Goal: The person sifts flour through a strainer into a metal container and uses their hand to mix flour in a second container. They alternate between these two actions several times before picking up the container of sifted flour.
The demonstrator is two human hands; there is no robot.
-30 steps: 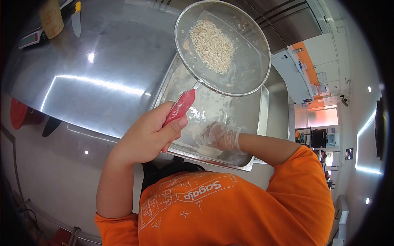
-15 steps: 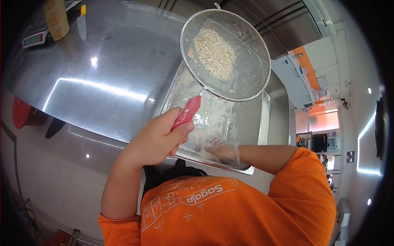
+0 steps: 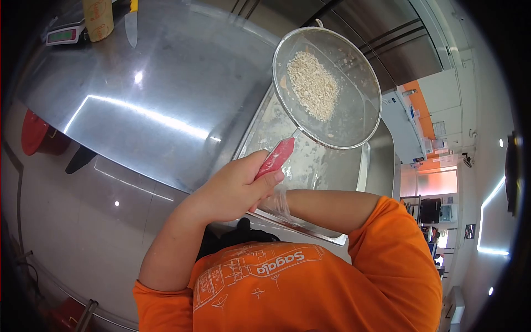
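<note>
My left hand (image 3: pixel 240 185) is wrapped round the red handle (image 3: pixel 276 156) of a large round sieve, whose mesh (image 3: pixel 354 83) holds a pile of pale crumbs (image 3: pixel 313 86). The sieve hangs over a metal tray (image 3: pixel 301 166) dusted with white powder. My right hand (image 3: pixel 272 203), in a clear plastic glove, is low at the tray's near side, mostly behind my left hand and wrist. Its fingers are hidden, so what it touches cannot be seen.
A steel table (image 3: pixel 166 72) spans the left, with a scale (image 3: pixel 63 36), a brown paper-wrapped item (image 3: pixel 98 19) and a yellow-handled knife (image 3: pixel 131 27) at its far end. A red bin (image 3: pixel 40 133) stands below its left edge.
The sieve and my left hand have shifted right in the view. My gloved right hand has moved left, behind my left hand. The table's items also appear further right.
</note>
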